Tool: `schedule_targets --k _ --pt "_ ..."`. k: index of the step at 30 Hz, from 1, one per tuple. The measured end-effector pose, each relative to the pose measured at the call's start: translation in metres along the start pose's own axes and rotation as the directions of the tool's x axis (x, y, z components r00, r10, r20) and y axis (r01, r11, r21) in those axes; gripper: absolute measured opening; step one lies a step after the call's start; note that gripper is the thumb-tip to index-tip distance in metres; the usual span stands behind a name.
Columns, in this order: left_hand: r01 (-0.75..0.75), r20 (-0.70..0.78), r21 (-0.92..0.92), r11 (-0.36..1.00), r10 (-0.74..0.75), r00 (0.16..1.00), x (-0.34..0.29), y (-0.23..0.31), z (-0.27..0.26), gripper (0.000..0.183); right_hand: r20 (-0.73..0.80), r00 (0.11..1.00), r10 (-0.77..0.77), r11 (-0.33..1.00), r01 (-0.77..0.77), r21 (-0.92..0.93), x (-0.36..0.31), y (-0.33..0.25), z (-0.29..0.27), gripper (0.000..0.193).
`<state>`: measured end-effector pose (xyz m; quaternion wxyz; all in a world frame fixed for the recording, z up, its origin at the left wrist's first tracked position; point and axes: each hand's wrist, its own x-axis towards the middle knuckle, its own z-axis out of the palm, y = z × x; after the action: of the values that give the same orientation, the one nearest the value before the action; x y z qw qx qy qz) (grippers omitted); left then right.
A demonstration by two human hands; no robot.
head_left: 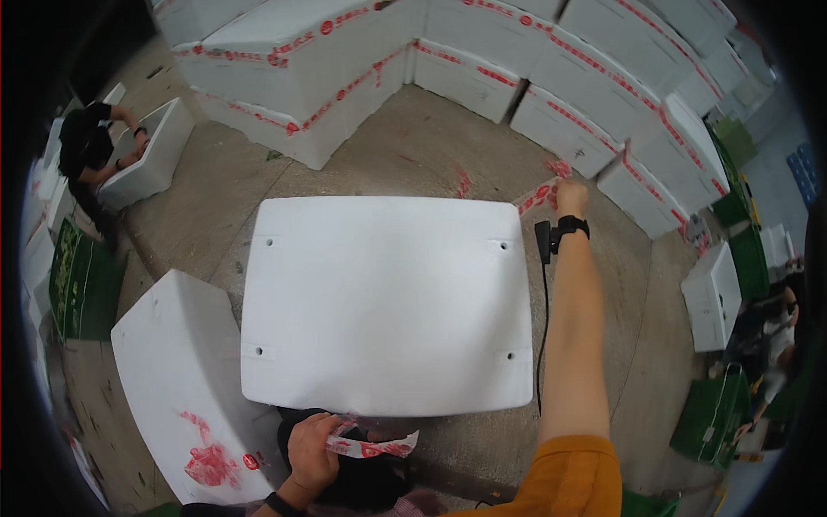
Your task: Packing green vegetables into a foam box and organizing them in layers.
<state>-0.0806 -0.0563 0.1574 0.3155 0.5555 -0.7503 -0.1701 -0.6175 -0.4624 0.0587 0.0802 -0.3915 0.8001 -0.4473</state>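
A closed white foam box [388, 302] stands before me, its flat top bearing small dark holes near the corners. My left hand [312, 450] is closed at its near edge, gripping a loop of clear tape with red print [370, 445]; whether this is the whole roll I cannot tell. My right arm reaches out past the far right corner. There my right hand [570, 198] is closed on a strip of red-printed tape [536, 199], which runs toward the box's corner. A black wristband sits on that wrist, with a dark cable hanging beside it.
Another white foam box [185, 370] lies tilted at the left, with crumpled red tape on it. Taped foam boxes [297, 86] are stacked beyond. A person in black [90, 146] bends over an open foam box [159, 164]. Green crates [86, 284] stand at both sides.
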Motion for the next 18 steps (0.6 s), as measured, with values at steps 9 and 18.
schedule_targets --k 9,18 --pt "0.008 0.037 0.044 0.999 -0.01 0.999 0.003 0.0 -0.003 0.042 -0.03 0.915 -0.401 0.834 0.379 0.401 -0.018 -0.214 0.103 0.029" --pt "0.068 -0.007 0.065 0.996 -0.068 0.998 -0.009 -0.001 -0.008 0.049 0.023 0.681 -0.732 0.404 0.406 0.82 -0.191 -0.526 0.09 0.026"
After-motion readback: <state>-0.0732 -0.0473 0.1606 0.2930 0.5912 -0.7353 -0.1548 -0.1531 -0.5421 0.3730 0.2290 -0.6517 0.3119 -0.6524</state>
